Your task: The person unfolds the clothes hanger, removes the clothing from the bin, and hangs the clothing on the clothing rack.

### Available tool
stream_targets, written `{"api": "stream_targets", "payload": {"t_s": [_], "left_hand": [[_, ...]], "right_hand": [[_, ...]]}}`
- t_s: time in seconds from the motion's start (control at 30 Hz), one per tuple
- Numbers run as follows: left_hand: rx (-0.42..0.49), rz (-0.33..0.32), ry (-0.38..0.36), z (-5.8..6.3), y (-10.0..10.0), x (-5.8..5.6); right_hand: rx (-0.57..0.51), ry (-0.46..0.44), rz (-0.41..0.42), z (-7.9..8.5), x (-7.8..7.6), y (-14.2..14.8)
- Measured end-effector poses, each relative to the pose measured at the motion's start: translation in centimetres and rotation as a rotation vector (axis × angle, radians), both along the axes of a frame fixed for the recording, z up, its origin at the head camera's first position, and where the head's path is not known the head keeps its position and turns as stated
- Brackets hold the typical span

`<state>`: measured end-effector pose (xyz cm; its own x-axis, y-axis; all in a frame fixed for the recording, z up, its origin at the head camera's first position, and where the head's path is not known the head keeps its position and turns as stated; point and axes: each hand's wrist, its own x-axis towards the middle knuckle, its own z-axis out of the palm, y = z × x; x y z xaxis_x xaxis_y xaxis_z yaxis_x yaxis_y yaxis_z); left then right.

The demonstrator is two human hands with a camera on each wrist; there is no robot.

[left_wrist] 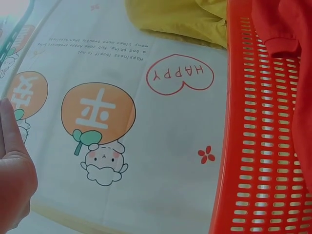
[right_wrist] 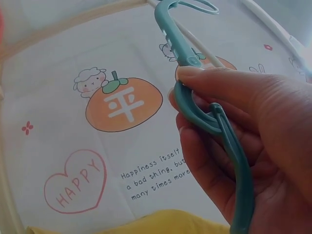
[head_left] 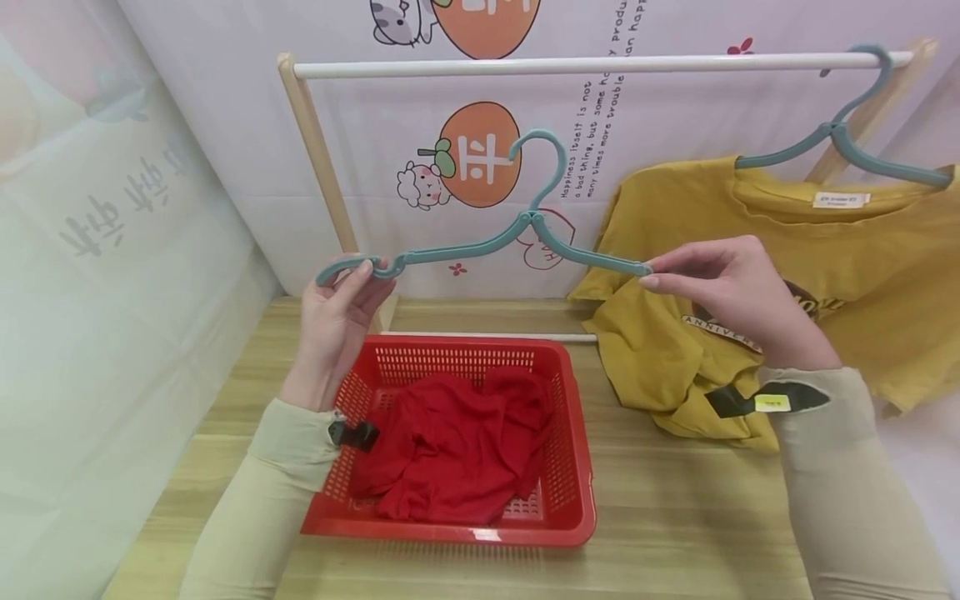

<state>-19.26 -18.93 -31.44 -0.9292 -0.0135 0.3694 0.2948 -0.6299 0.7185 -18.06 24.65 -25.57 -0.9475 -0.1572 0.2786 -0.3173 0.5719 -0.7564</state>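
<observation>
A teal clothes hanger [head_left: 480, 247] is held up between my two hands, hook upward, in front of the rack. My left hand [head_left: 335, 321] grips its left arm near the notch, thumb on the front. The right hand [head_left: 731, 283] pinches the other arm. In the right wrist view, my thumb lies over the hanger [right_wrist: 187, 53] beside its notch, and its end runs into my palm. The left wrist view catches only part of my left hand [left_wrist: 17, 180] at its edge. Below, crumpled red fabric [head_left: 457, 442] lies inside a red plastic basket [head_left: 585, 467].
A white rail [head_left: 525, 65] on wooden posts runs across the back. On its right, a second teal hanger [head_left: 787, 152] carries a yellow T-shirt [head_left: 675, 208], whose lower part lies on the wooden table [head_left: 660, 517]. Printed cloth [head_left: 255, 167] covers the walls behind.
</observation>
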Motion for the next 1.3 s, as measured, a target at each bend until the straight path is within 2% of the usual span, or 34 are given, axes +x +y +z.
{"api": "stream_targets", "payload": {"t_s": [0.33,0.77,1.03,1.3], "left_hand": [[-0.002,-0.028,0.021,-0.4,-0.1,0.0],[-0.029,-0.046,0.030,-0.9,0.7,0.0],[-0.020,-0.049,0.015,-1.1,1.2,0.0],[-0.025,-0.069,0.037,-1.3,1.4,0.0]], "right_hand": [[0.007,-0.038,0.058,1.3,0.0,-1.0],[-0.061,-0.044,0.177,2.9,-1.3,-6.7],[-0.091,-0.051,0.186,3.3,-2.2,-8.7],[-0.118,-0.042,0.192,3.5,-2.3,-9.1]]}}
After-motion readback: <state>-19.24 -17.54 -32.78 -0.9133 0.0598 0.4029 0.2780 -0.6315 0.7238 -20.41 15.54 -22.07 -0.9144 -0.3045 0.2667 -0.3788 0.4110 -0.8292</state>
